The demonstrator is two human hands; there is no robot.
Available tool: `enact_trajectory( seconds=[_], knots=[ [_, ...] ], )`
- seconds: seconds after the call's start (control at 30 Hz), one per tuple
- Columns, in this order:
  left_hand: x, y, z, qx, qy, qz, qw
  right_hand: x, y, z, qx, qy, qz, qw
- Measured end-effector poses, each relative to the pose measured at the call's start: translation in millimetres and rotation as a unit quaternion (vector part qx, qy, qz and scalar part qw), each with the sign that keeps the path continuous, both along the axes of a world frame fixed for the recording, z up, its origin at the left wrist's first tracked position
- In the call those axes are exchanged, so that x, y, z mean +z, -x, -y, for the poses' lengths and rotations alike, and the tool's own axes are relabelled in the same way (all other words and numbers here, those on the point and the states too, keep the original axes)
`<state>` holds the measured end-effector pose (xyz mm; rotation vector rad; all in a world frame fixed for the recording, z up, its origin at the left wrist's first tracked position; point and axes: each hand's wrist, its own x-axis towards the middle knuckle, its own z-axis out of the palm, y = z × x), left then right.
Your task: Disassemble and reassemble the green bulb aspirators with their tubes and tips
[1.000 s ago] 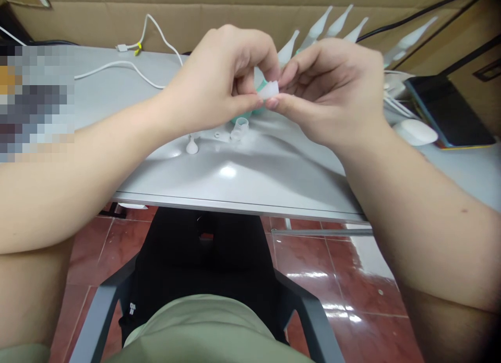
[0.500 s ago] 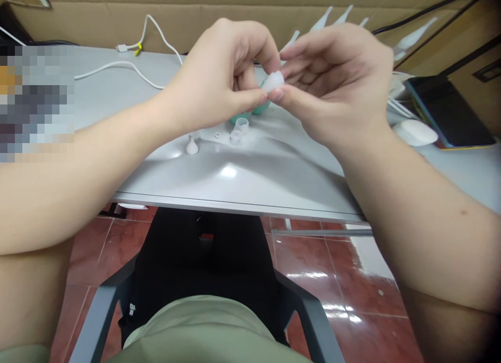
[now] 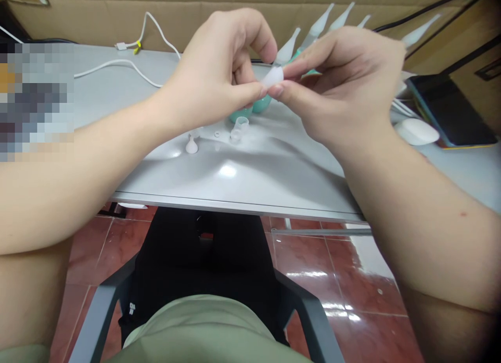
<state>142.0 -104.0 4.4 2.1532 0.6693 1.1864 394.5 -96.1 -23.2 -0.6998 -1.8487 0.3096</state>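
Note:
Between my two hands, above the table, is a small translucent white plastic piece shaped like a short cap [image 3: 273, 77]. My left hand [image 3: 229, 65] pinches its left side between thumb and curled fingers. On the other side, the thumb and index finger of my right hand [image 3: 348, 86] press on it, and its remaining fingers are partly hidden. Teal bottles [image 3: 261, 103] stand just behind and below, mostly covered by the hands. White tapered nozzles [image 3: 287, 48] rise behind the right hand. Nearer me lie a small white funnel-shaped piece [image 3: 191, 145], clear plastic rings [image 3: 241, 124] and a tiny ring [image 3: 217, 134].
A white cable [image 3: 121, 63] with a yellow tie runs along the back left of the grey table [image 3: 235, 188]. At right are a rounded white object [image 3: 417, 131] and a dark flat device [image 3: 450, 112]. A cardboard wall [image 3: 97, 23] stands behind. A chair armrest [image 3: 99, 305] is below.
My right hand has shifted slightly right, and its fingers have closed in nearer the white piece. The left hand has risen slightly. More of the nozzles behind shows now.

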Motion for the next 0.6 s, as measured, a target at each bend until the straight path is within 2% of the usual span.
enact_trajectory(
  seconds=[0.17,0.6],
  knots=[
    [-2.2,1.3,-1.6,-0.005,0.005,0.003,1.0,-1.3,1.9,0.5,0.02,0.023,0.002,1.0],
    [1.5,2.4,3.1,0.005,0.024,-0.014,1.0,-6.7,-0.3,-5.0,0.032,0.029,0.006,0.999]
  ],
)
